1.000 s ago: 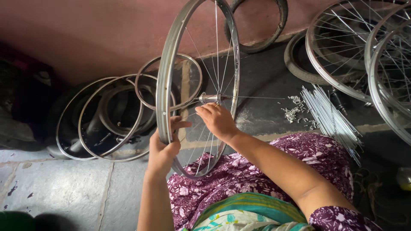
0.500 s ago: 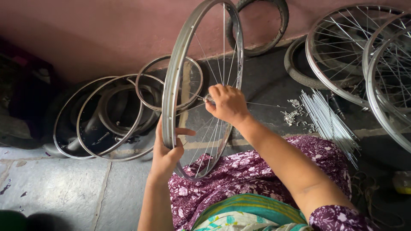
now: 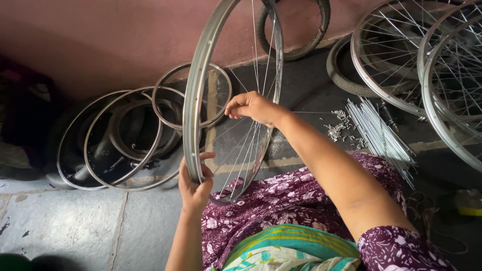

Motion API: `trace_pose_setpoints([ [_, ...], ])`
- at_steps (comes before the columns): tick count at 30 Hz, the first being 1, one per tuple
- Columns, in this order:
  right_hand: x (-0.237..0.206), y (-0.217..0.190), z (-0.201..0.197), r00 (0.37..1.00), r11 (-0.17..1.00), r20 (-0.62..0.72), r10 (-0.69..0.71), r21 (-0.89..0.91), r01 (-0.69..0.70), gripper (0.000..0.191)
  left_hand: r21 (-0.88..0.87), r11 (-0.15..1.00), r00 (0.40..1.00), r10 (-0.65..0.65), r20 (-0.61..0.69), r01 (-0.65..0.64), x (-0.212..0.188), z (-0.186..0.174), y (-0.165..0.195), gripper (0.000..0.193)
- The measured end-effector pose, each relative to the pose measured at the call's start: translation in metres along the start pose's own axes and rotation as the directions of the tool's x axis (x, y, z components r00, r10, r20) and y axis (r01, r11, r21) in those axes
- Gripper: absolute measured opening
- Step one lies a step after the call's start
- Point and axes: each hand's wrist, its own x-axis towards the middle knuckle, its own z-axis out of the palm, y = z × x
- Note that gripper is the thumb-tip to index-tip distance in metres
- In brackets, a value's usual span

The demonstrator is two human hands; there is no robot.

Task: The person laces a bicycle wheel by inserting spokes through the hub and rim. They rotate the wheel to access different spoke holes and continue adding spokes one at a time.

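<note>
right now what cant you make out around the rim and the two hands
Head view:
- Top of the rim: cut off by the upper edge.
- What the right hand pinches: hidden by its curled fingers.
- Left hand palm: hidden behind the rim it grips.
- Small metal bits by the loose spokes: too small to tell apart.
- Finished wheels: cut off at the right edge.

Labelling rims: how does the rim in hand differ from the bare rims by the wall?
The held rim stands upright, gripped by the left hand; the bare rims lean low against the wall. The held rim carries spokes, pinched by the right hand; the bare rims show none. Both are silver metal hoops.
</note>
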Motion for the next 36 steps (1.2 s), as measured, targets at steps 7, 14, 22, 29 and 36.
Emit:
trace_pose_setpoints([
  [7, -0.015, 0.021, 0.017, 0.99, 0.992, -0.086, -0.112, -0.063, 0.107, 0.018, 0.125, 0.982, 0.989, 0.148, -0.023, -0.144, -0.001, 0.018, 0.032, 0.092],
  [14, -0.023, 0.012, 0.041, 0.988, 0.992, -0.092, -0.125, -0.03, 0.123, 0.014, 0.148, 0.987, 0.975, -0.094, 0.201, 0.065, 0.116, 0.021, 0.097, 0.072],
  [22, -0.065, 0.036, -0.014, 0.788, 0.889, -0.525, -0.323, -0.454, 0.062, 0.019, 0.182, 0.935, 0.911, -0.343, 0.228, 0.306, 0.121, 0.031, 0.11, 0.024],
  [29, -0.102, 0.123, -0.004, 0.96, 0.613, -0.249, -0.13, -0.781, -0.119, 0.045, 0.196, 0.929, 0.918, -0.35, 0.185, 0.315, 0.124, 0.025, 0.105, 0.018],
  [36, -0.102, 0.142, 0.009, 0.898, 0.536, -0.44, 0.014, -0.755, -0.378, 0.037, 0.19, 0.921, 0.905, -0.376, 0.199, 0.341, 0.159, 0.016, 0.099, 0.026],
])
